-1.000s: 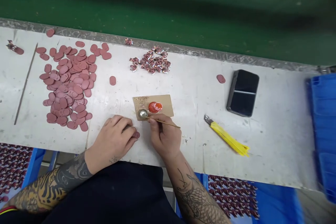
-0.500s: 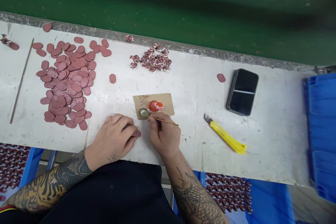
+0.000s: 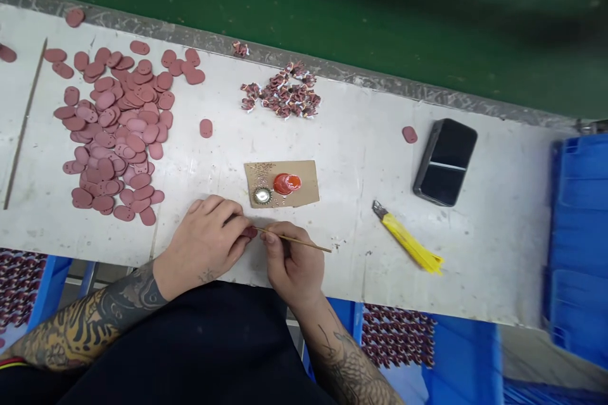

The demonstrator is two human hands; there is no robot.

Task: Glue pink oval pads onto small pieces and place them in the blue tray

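Observation:
Between the fingertips of my left hand [image 3: 211, 234] is a small reddish-brown oval piece [image 3: 249, 232], partly hidden by the fingers. My right hand [image 3: 294, 259] is closed in a pinch on a thin wooden stick [image 3: 304, 242]. The stick's tip meets the oval piece. Just beyond the hands lies a cardboard piece [image 3: 308, 193] that bears a bottle cap [image 3: 262, 195], a red blob-like cap or paint [image 3: 286, 183] and tiny gold specks. Farther left is a big pile of matching oval pieces [image 3: 114, 133].
Small brown-and-white figures [image 3: 289, 92] cluster at the back. To the right lie a yellow utility knife [image 3: 411, 242], a black box-like device [image 3: 446, 161] and blue crates [image 3: 577, 240]. A long thin rod [image 3: 26, 120] lies at left. Trays of figures [image 3: 399, 335] stand below the table's near edge.
My right hand has brought the stick from the bottle cap down toward me to the oval piece. My left hand keeps its hold. The whole view has shifted slightly.

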